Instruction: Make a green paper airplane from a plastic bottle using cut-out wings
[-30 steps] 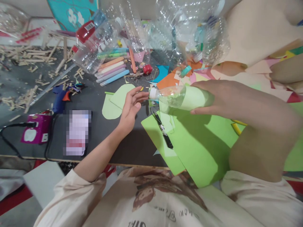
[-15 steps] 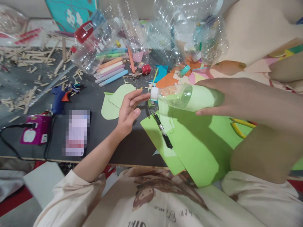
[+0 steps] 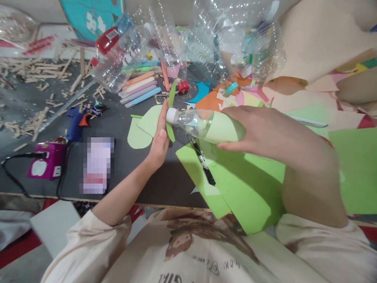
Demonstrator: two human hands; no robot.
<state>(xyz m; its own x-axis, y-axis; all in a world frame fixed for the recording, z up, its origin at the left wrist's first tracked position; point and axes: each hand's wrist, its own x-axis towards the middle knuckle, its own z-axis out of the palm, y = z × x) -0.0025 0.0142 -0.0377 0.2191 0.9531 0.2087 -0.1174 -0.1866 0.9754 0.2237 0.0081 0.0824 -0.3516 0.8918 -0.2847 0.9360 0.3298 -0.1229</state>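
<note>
My right hand [image 3: 262, 131] is wrapped round a clear plastic bottle [image 3: 206, 125] with a white cap and a light green paper sleeve, held sideways above the dark table [image 3: 123, 129]. My left hand [image 3: 160, 137] stands upright at the bottle's cap, fingers straight, pressing a narrow green paper leaf [image 3: 171, 112] against the cap. Under the bottle lie green paper sheets [image 3: 244, 184] and a black pen [image 3: 203, 163]. Two pale green cut-outs [image 3: 141, 129] lie just left of my left hand.
Several empty clear bottles [image 3: 132, 47] are piled at the back, with pastel markers [image 3: 141, 86], coloured paper scraps [image 3: 218, 96] and wooden sticks [image 3: 32, 94]. A blue glue gun [image 3: 75, 122], a purple power strip [image 3: 44, 163] and a blurred flat object [image 3: 97, 165] lie at the left.
My right hand has moved the bottle left toward my left hand. My left hand turned upright and now holds a green leaf strip against the cap.
</note>
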